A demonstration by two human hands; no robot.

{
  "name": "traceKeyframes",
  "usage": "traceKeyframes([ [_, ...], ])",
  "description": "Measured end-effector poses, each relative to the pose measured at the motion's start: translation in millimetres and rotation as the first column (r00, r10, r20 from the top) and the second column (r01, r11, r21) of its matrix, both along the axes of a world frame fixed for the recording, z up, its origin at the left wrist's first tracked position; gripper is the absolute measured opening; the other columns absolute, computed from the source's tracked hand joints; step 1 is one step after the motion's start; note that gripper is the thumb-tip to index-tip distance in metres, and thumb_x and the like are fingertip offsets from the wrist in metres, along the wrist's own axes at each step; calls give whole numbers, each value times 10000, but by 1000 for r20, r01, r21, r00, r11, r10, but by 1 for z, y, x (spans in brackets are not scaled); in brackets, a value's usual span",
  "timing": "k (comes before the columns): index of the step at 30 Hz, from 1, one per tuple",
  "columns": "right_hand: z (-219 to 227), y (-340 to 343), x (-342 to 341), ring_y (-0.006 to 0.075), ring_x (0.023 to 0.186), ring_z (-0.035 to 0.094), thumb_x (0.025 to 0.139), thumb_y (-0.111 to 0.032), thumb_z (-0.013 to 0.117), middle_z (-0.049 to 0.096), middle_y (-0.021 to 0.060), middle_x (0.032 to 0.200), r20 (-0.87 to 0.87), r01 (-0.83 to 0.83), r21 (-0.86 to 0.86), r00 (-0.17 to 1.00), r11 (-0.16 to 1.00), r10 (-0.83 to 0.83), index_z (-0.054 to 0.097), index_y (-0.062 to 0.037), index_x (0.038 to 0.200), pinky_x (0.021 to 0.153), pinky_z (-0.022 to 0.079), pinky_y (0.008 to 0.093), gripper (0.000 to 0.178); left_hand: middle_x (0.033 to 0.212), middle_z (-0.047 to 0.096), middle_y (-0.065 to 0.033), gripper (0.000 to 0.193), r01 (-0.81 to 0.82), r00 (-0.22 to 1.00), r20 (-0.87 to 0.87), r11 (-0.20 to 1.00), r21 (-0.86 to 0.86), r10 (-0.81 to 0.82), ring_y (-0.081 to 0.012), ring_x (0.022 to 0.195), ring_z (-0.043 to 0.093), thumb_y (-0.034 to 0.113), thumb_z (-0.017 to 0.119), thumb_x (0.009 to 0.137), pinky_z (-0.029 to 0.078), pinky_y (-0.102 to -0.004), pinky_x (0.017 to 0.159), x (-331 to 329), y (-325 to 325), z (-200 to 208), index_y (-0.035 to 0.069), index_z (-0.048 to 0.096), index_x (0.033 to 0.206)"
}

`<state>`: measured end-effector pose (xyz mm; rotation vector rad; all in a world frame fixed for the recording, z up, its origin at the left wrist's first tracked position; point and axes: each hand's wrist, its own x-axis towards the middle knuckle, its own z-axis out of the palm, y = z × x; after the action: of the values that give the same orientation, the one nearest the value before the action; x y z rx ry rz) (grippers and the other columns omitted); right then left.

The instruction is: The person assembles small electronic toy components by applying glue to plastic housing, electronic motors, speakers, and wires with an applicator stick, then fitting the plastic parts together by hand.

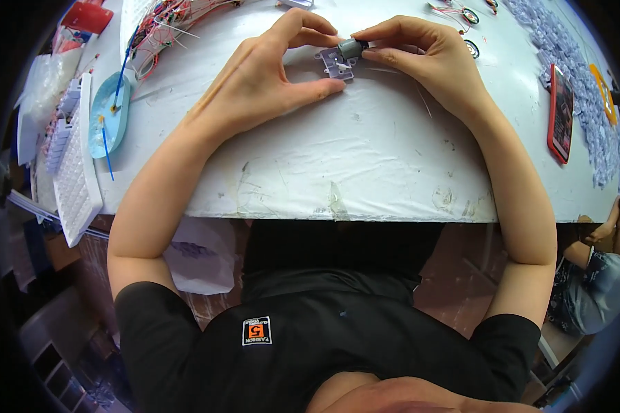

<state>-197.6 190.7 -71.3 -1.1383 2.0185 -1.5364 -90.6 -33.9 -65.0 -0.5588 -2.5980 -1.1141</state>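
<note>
Near the far side of the white table, my two hands meet around a small assembly. A pale, translucent plastic housing (337, 64) with a little white part on its face lies between the curved fingers and thumb of my left hand (272, 76). Against the housing's upper right edge sits a small grey cylindrical motor (351, 49). The thumb and index finger of my right hand (437, 62) pinch the motor at its dark end. The other right fingers are curled behind and partly hidden.
A light blue tray (120, 127) with thin blue sticks stands left, near tangled red and white wires (162, 38). Small round wired parts (470, 48) lie beyond my right hand. Farther right are a red-edged phone (561, 113), an orange-handled item (603, 93), heaped clear plastic pieces (551, 41) and another person (592, 282).
</note>
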Motion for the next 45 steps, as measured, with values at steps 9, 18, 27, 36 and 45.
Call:
traceKeyframes([
  [9,6,-3,3,134,982,682,902,-46,689,715,79,1063,-4,11,33,1000,999,-11,706,4,1117,918,555,255,221,1157,681,-65,230,-19,952,-299,961,-277,-68,-251,1108,618,29,787,774,505,-347,926,1,3,9,108,758,989],
  [18,8,0,6,151,982,680,897,-29,670,723,82,1060,-4,16,15,1000,1000,-16,700,6,1121,931,531,269,229,977,648,-39,105,-107,993,-41,994,29,108,-132,949,609,76,720,888,473,-240,841,3,2,7,20,747,973],
  [27,16,0,10,115,870,658,890,-34,688,727,102,946,105,40,5,994,999,-40,691,32,1082,782,527,239,203,987,623,-38,173,-125,982,168,966,225,88,-107,937,587,129,702,923,459,-227,834,1,4,1,-26,729,995],
  [36,15,-2,10,123,874,659,885,-25,688,725,103,943,86,39,1,996,999,-38,695,34,1069,797,528,248,193,973,620,-35,218,-243,945,274,943,226,178,-96,863,587,172,718,912,457,-215,787,1,8,2,-28,737,995],
  [45,16,-3,9,124,874,663,881,-9,693,725,110,951,94,21,-7,995,1000,-21,693,38,1060,794,534,244,185,954,621,-43,225,-315,929,279,916,249,244,-92,801,599,181,739,896,481,-218,745,3,14,1,-33,730,965],
])
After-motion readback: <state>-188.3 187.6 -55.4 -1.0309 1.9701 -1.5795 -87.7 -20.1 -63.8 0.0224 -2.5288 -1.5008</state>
